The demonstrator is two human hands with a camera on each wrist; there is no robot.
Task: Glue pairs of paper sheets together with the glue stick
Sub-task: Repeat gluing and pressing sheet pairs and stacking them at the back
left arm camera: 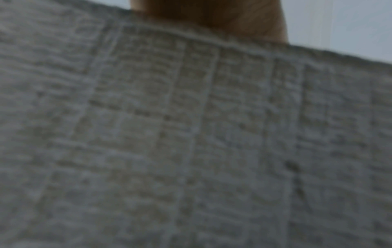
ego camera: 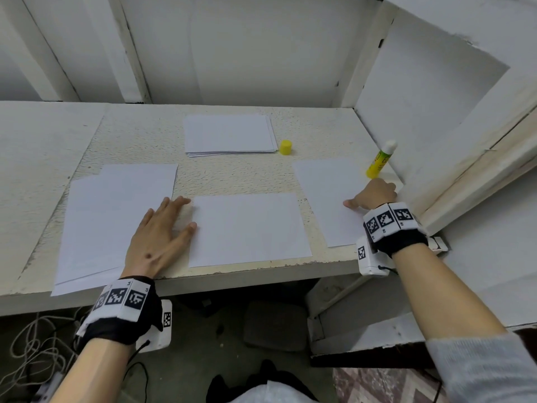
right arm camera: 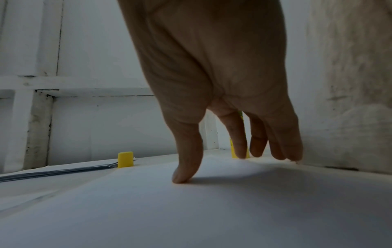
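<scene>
1. The side wall (ego camera: 430,91) closes off the right edge of the table (ego camera: 139,135); nothing can pass beyond it.
2. The glue stick (ego camera: 379,161) stands uncapped and tilted against that wall, in the narrow corner just beyond the right hand (ego camera: 374,193), whose fingertips rest on the right sheet (ego camera: 325,181).
3. The yellow cap (ego camera: 286,147) stands upright just beside the paper stack (ego camera: 229,133), between stack and glue stick.
4. Bare tabletop lies between the stack and the middle sheet (ego camera: 250,228): an open lane across.
5. The left hand (ego camera: 159,237) lies flat between the left sheets (ego camera: 101,222) and the middle sheet.
6. The back wall (ego camera: 232,48) bounds the far edge.
</scene>
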